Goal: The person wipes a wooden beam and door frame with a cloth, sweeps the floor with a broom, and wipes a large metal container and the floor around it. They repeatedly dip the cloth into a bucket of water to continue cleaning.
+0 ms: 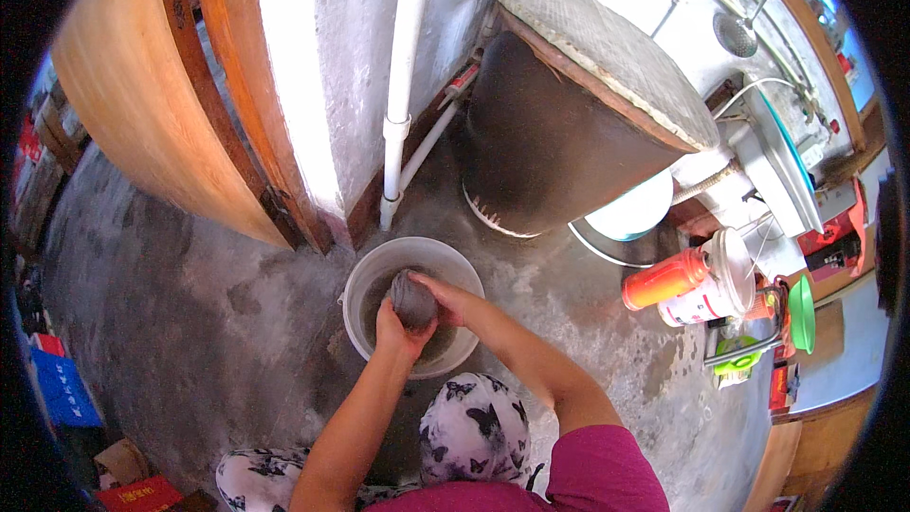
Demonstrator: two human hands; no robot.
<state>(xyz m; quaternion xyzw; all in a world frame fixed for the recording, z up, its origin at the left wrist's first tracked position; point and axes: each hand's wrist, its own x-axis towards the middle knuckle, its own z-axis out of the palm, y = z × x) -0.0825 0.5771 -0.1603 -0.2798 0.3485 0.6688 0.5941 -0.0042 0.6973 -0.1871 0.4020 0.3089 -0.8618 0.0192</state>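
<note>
A white bucket (365, 270) stands on the concrete floor in front of me, with murky water in it. Above the water I hold a wet grey cloth (412, 299) bunched into a lump. My left hand (396, 332) grips the cloth from below and the near side. My right hand (453, 301) closes on it from the right. Both forearms reach in from the lower edge, over my knee in butterfly-print trousers (474, 427).
A big dark earthen jar (550, 133) with a woven lid stands behind the bucket. White pipes (400, 85) run down the wall. Right of me are an orange bottle (664, 280), a white container (711, 292) and green items. A wooden door (161, 85) stands at left.
</note>
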